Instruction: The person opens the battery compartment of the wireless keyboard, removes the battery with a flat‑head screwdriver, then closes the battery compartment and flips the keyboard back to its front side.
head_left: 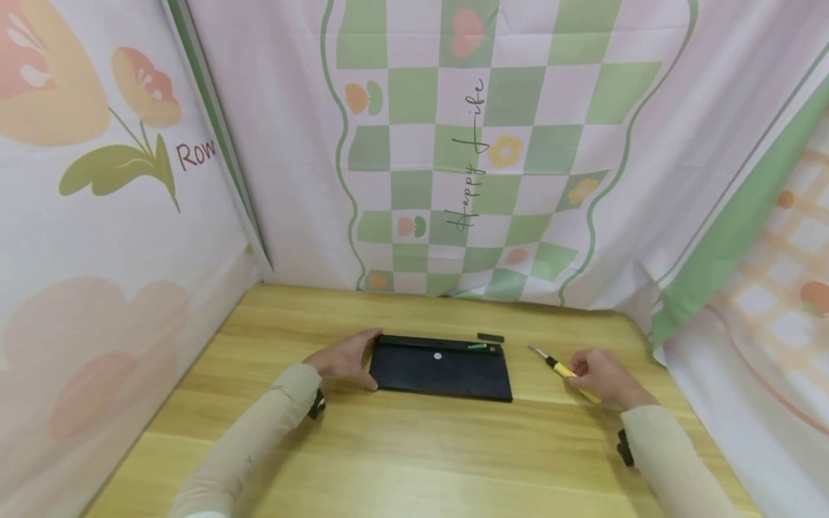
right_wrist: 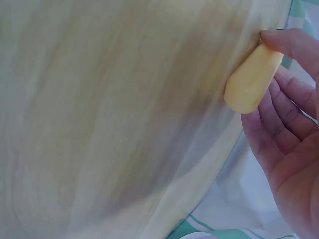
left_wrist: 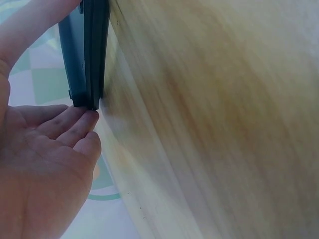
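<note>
A black keyboard (head_left: 440, 374) lies face down on the wooden table, its thicker ridge along the far side. In that ridge an uncovered slot shows a small green battery (head_left: 477, 346). My left hand (head_left: 343, 360) holds the keyboard's left end, thumb at the near corner and fingers at the far one. The left wrist view shows those fingertips against the keyboard's edge (left_wrist: 92, 59). To the right, my right hand (head_left: 602, 375) pinches the yellow handle (right_wrist: 253, 79) of a screwdriver (head_left: 562, 369) between thumb and fingers. Its metal shaft points left and away, toward the keyboard.
Just behind the keyboard's right part lies a small dark battery cover (head_left: 490, 337). A printed curtain (head_left: 466, 180) hangs along the table's back edge, with more cloth at both sides. Wooden tabletop (head_left: 414, 453) stretches in front of the keyboard.
</note>
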Action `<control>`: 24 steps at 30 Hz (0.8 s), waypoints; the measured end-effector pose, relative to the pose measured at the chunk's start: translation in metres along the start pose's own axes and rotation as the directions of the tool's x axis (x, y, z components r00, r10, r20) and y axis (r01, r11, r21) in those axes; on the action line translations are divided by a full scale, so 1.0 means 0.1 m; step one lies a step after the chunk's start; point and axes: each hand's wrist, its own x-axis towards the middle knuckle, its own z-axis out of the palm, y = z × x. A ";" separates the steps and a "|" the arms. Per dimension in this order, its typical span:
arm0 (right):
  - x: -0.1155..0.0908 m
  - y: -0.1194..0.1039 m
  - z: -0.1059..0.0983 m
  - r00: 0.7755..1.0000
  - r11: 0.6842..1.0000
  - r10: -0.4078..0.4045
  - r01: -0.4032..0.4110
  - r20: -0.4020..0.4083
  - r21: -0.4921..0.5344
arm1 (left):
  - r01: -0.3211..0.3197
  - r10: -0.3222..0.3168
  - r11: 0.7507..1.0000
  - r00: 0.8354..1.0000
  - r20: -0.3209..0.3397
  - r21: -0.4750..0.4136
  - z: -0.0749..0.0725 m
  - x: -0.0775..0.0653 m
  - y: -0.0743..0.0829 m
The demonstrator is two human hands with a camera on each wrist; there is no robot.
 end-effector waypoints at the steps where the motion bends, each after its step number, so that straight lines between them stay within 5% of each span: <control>1: 0.00 0.00 -0.01 1.000 1.000 0.004 -0.004 0.008 0.007 | 0.003 -0.003 1.000 1.000 0.000 0.001 0.00 0.00 0.00; 6: 0.01 -0.02 -0.07 1.000 1.000 -0.001 0.001 0.022 -0.015 | 0.007 -0.007 1.000 1.000 -0.005 0.000 0.00 0.00 0.01; 10: 0.09 -0.10 -0.16 0.997 0.994 -0.081 0.082 0.009 -0.073 | 0.017 -0.017 1.000 1.000 -0.003 0.007 0.01 -0.01 0.02; 16: 0.30 -0.38 -0.27 0.981 0.979 -0.183 0.188 0.068 -0.083 | 0.029 -0.029 1.000 1.000 0.002 -0.010 0.00 -0.02 0.03; 24: 0.62 -0.81 -0.18 0.966 0.971 -0.214 0.226 0.143 -0.074 | 0.025 -0.025 1.000 1.000 -0.003 -0.002 0.00 -0.01 0.04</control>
